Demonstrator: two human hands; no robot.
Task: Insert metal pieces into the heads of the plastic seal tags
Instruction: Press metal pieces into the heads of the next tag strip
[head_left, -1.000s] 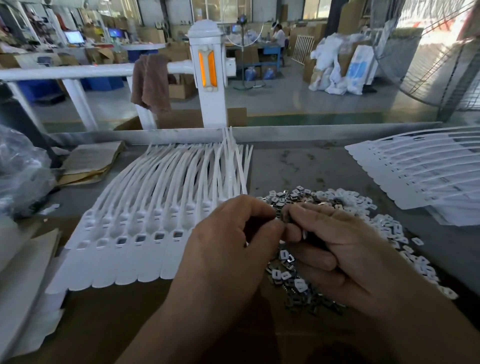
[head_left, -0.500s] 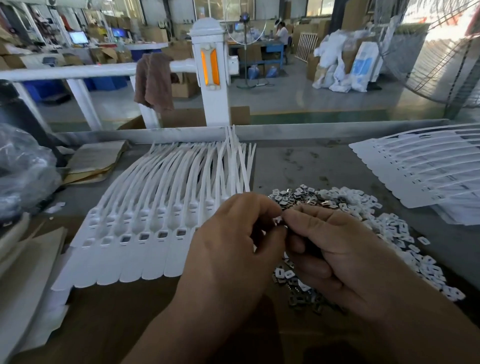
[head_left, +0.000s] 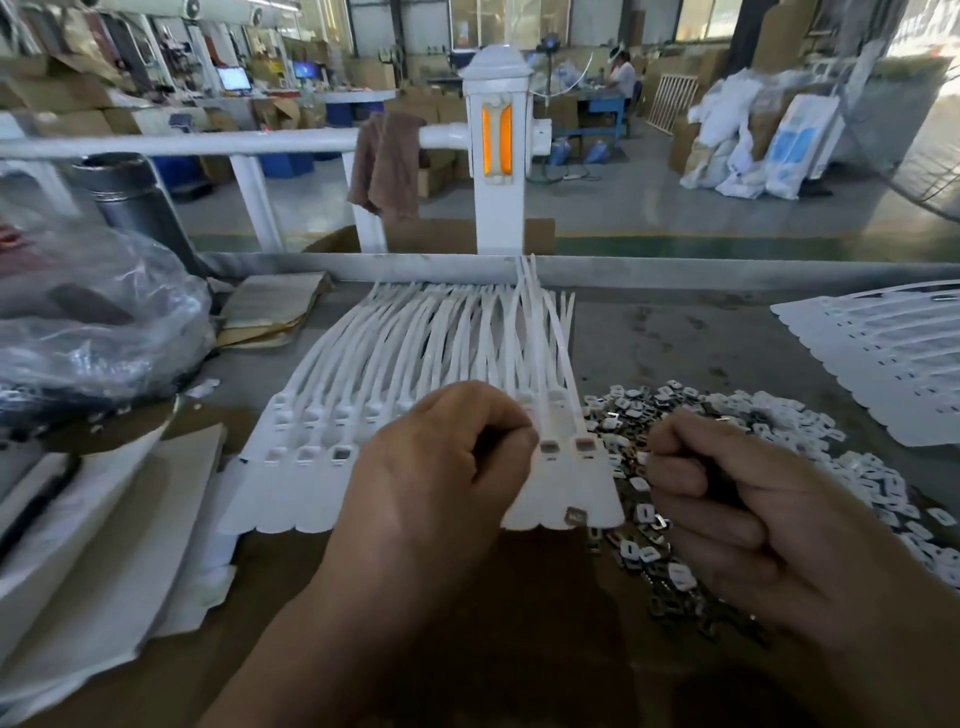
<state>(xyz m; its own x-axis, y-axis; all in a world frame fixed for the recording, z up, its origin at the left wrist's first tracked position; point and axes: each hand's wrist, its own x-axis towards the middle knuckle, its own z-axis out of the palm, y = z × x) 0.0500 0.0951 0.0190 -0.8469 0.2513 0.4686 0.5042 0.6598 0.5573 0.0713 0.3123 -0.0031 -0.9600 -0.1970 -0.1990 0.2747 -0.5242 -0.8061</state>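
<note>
Nearest to me, in the lower half of the frame, I have both hands over the table (head_left: 675, 338). The left hand (head_left: 441, 467), lower centre, is clenched. Its thumb and forefinger are pressed together right at the row of tag heads (head_left: 566, 446), and I cannot tell whether a piece is pinched between them. The right hand (head_left: 753, 525), lower right, is curled tight above the near end of the pile of metal pieces (head_left: 779, 421). Something dark shows between its fingers, but I cannot make out what.

Between and behind the hands lies the joined sheet of white seal tags (head_left: 415, 353), flat ends toward me, straps fanning up to the table's far edge. The two heads at its right end show a greyish filling. One loose metal piece (head_left: 575, 515) lies on the sheet's near right corner. The pile touches the sheet's right side and spreads toward the right edge of the frame.

At middle right I see a second sheet of tags (head_left: 883, 353). At middle left there is a crumpled plastic bag (head_left: 93, 322) with folded cardboard (head_left: 270, 312) beside it. Beyond the table, top centre, a white post (head_left: 496, 208) with an orange strip joins a railing (head_left: 208, 143), and a brown cloth (head_left: 387, 166) is draped over the railing. Far back, a person (head_left: 621, 73) sits at a bench, with white sacks (head_left: 753, 145) at the upper right.
</note>
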